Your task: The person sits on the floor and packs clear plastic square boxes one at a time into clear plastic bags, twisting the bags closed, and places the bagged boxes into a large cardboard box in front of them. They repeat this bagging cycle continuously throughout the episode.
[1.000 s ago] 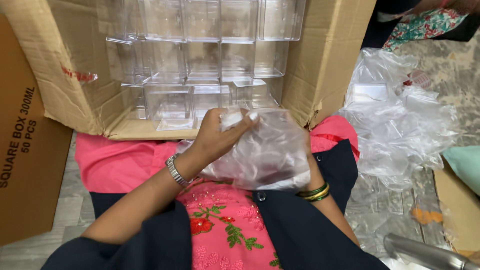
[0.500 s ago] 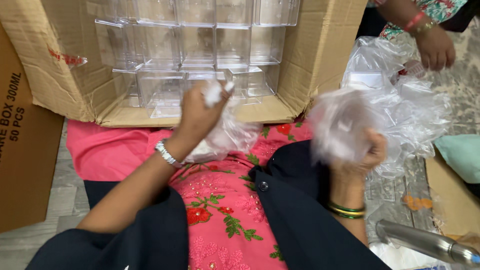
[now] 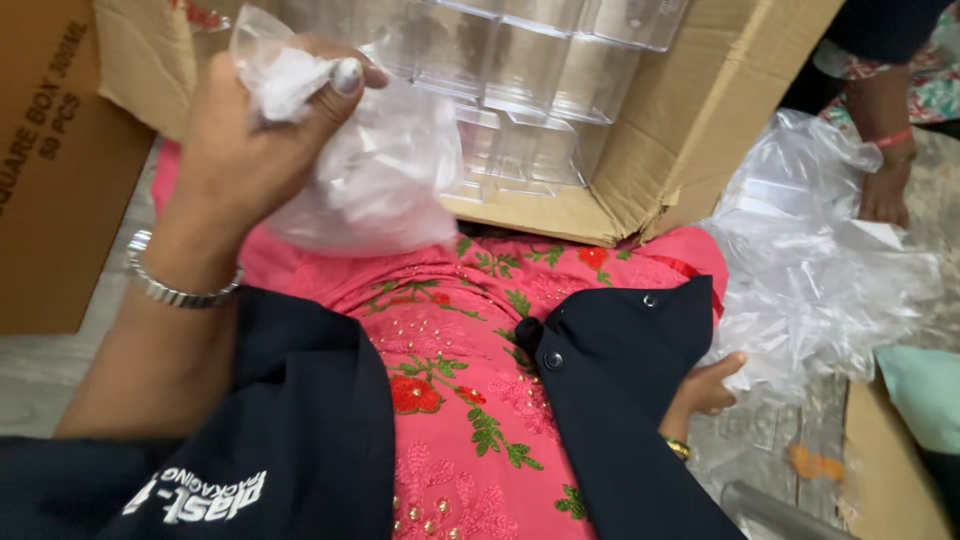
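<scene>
**Left hand lifts crumpled bag, right hand drops empty**

Versus half a second ago: left hand (image 3: 255,150) has come up and closer to the camera, fist clenched on the crumpled clear plastic bag (image 3: 375,170), thumb pressed over the bunched top, silver bracelet at the wrist. Bag hangs below the fist, in front of the open cardboard box (image 3: 650,150) of clear plastic containers (image 3: 540,90). Right hand (image 3: 705,390) no longer holds up a plastic wad; it is lowered at the edge of the dark jacket, fingers loosely curled, holding nothing, just beside the heap of loose plastic bags (image 3: 810,260) on the floor. Another person's hand (image 3: 885,190) rests on that heap, top right.
</scene>
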A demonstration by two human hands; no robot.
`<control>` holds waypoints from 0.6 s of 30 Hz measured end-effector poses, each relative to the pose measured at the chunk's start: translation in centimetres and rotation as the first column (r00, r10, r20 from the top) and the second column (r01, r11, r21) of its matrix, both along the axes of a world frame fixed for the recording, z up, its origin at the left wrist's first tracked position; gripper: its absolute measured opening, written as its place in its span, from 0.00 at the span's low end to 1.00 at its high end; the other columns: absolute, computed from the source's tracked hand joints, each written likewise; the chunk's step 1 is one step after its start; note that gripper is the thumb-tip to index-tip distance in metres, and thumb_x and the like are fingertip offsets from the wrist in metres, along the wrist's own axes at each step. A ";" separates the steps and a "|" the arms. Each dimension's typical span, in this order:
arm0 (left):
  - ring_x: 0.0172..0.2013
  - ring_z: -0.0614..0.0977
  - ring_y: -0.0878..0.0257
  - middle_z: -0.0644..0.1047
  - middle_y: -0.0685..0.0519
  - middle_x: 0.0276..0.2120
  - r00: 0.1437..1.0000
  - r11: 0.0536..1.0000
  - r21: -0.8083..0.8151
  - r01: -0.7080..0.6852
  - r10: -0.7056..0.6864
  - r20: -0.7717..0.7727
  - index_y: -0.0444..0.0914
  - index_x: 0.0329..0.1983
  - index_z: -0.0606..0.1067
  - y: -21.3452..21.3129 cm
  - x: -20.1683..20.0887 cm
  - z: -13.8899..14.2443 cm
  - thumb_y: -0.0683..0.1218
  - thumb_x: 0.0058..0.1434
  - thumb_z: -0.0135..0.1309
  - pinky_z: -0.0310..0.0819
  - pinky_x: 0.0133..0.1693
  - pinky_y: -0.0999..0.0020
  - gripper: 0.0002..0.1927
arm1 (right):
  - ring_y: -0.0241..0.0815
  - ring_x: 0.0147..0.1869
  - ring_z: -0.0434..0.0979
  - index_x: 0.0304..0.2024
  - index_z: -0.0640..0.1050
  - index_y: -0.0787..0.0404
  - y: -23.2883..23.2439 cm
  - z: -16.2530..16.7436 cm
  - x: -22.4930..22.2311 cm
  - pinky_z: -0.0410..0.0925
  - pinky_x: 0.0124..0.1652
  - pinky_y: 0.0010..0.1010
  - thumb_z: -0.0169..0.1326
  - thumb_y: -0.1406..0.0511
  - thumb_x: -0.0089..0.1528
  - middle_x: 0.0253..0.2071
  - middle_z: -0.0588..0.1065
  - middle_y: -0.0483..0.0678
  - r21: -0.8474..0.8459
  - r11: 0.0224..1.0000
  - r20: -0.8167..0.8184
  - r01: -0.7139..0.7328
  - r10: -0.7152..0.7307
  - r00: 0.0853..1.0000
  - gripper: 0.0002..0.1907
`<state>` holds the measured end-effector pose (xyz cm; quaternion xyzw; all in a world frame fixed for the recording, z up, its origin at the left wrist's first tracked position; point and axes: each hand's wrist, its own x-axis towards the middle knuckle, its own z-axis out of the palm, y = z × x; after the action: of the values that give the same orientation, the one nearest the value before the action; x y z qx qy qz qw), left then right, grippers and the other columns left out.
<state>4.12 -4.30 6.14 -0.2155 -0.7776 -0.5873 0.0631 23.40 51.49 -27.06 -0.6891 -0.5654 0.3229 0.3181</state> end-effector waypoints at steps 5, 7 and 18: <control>0.33 0.77 0.71 0.79 0.57 0.31 0.995 0.975 -0.221 -0.024 0.044 0.086 0.35 0.44 0.80 -1.3 0.7 1.6 0.44 0.65 0.63 0.72 0.36 0.72 0.09 | 0.64 0.66 0.72 0.63 0.61 0.83 2.8 3.0 -4.2 0.68 0.62 0.44 0.45 0.29 0.60 0.61 0.67 0.75 0.075 0.997 -0.211 -0.017 0.032 0.977 0.62; 0.35 0.79 0.72 0.80 0.59 0.34 0.993 0.994 -0.104 0.034 -0.022 0.118 0.35 0.43 0.79 -1.0 0.3 0.6 0.43 0.59 0.67 0.75 0.38 0.73 0.12 | 0.60 0.66 0.71 0.65 0.60 0.78 4.5 4.4 -5.8 0.66 0.61 0.43 0.47 0.31 0.58 0.64 0.65 0.69 0.233 0.972 -0.369 -0.022 0.110 0.923 0.59; 0.35 0.81 0.65 0.82 0.52 0.32 0.993 0.988 -0.134 0.074 -0.061 0.096 0.35 0.40 0.79 -0.2 -2.0 -5.2 0.38 0.59 0.59 0.75 0.38 0.67 0.06 | 0.59 0.69 0.71 0.69 0.66 0.73 -1.2 15.1 -10.9 0.63 0.68 0.49 0.58 0.76 0.66 0.66 0.71 0.63 0.889 0.367 -0.045 -0.274 0.666 0.745 0.30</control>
<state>2.11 -4.53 0.92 -0.2186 -0.8106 -0.5432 -0.0076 12.47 50.31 -11.95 -0.1677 -0.7452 0.2211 0.6063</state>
